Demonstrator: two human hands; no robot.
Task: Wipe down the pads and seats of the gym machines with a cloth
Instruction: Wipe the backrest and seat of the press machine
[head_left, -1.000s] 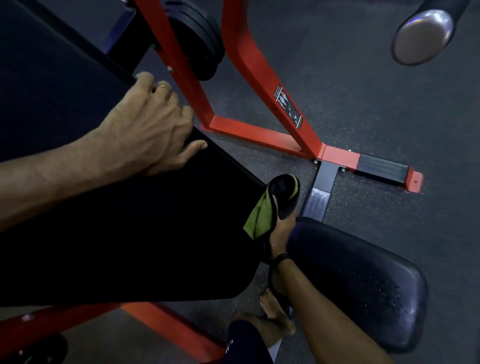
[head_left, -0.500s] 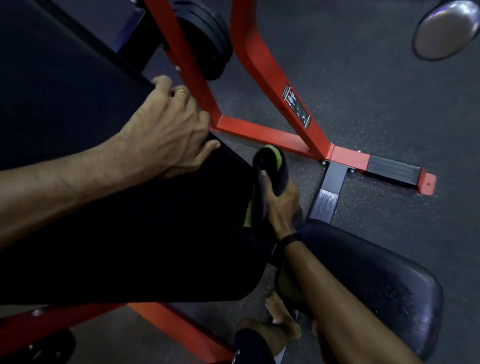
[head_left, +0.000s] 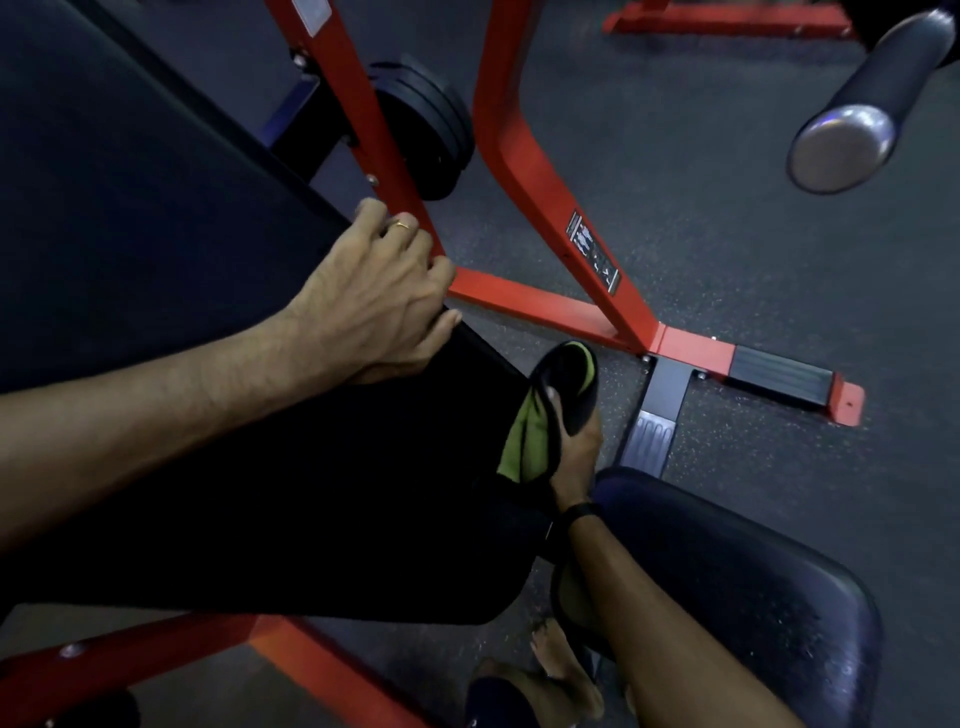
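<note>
Working the side edge of the back pad (head_left: 156, 249) right now: left hand (head_left: 374, 306) curled over its rim, right hand (head_left: 571, 447) gripping the cloth (head_left: 530, 436) against it. Seat (head_left: 727, 582) beside it looks next, can't tell if it's wiped

The left hand (head_left: 371, 296) curls over the far edge of the slanted black pad (head_left: 171, 322). The right hand (head_left: 574, 452) pinches a green-and-black cloth (head_left: 530, 431) against the pad's right edge, beside the black seat (head_left: 753, 587) and red frame (head_left: 524, 171).
</note>
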